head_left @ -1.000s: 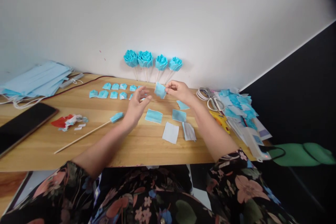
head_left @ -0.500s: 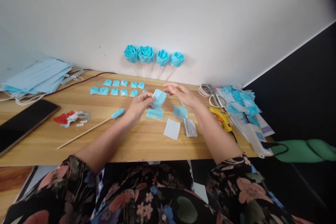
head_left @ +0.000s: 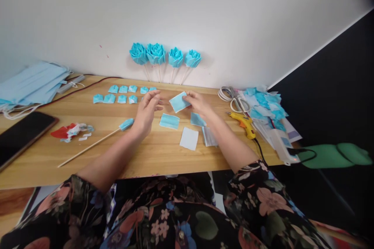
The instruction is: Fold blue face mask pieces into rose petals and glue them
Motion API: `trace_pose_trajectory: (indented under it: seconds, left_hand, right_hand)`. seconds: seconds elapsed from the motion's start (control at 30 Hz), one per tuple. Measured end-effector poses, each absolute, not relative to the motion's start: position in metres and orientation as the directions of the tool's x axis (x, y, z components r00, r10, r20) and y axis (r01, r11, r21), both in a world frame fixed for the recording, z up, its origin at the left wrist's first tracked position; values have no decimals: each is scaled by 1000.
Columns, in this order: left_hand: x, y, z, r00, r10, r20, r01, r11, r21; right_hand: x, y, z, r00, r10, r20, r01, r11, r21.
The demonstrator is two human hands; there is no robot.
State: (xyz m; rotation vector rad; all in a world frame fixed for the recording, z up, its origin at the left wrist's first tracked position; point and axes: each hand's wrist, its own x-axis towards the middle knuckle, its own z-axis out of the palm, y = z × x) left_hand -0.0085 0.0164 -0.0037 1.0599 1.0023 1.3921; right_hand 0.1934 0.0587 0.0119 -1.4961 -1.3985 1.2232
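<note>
Between thumb and fingers of my right hand (head_left: 197, 103) is a light-blue fabric square (head_left: 179, 102), its near corner pinched and the rest pointing left. My left hand (head_left: 148, 111) hovers just left of it, fingers apart and holding nothing. Below the square, a blue piece (head_left: 170, 121) lies on the table, with another blue piece (head_left: 198, 119) partly behind my right wrist. Nearer me are a white square (head_left: 189, 138) and a greyish piece (head_left: 209, 137), partly covered by my forearm. Left of my left wrist lies a wooden stick (head_left: 90, 148) with a blue wrapped tip.
Folded blue petals (head_left: 122, 99) line the table in two rows. Several blue fabric roses (head_left: 156, 53) lean on the wall. Face masks (head_left: 32, 81) and a phone (head_left: 25, 136) lie left; scissors (head_left: 239, 104), a yellow glue gun (head_left: 245, 123) and blue scraps (head_left: 264, 103) lie right.
The blue square has passed from my left hand to my right. My left hand has let go and drawn left, fingers spreading. The view has shifted slightly.
</note>
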Motion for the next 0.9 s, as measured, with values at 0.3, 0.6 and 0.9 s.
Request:
trace_pose_trajectory:
  seconds: [0.3, 0.6, 0.9]
  left_hand:
    - [-5, 13, -4, -14, 998, 58, -189, -60, 980]
    - [-5, 12, -4, -8, 996, 86, -152, -86, 985]
    - [-4, 12, -3, -10, 996, 93, -137, -93, 986]
  right_hand:
    - [200, 64, -6, -143, 983, -114, 485, -30, -874]
    - [199, 70, -4, -190, 981, -45, 348, 24, -937]
    - [205, 59, 0, -268, 962, 45, 718, 231, -657]
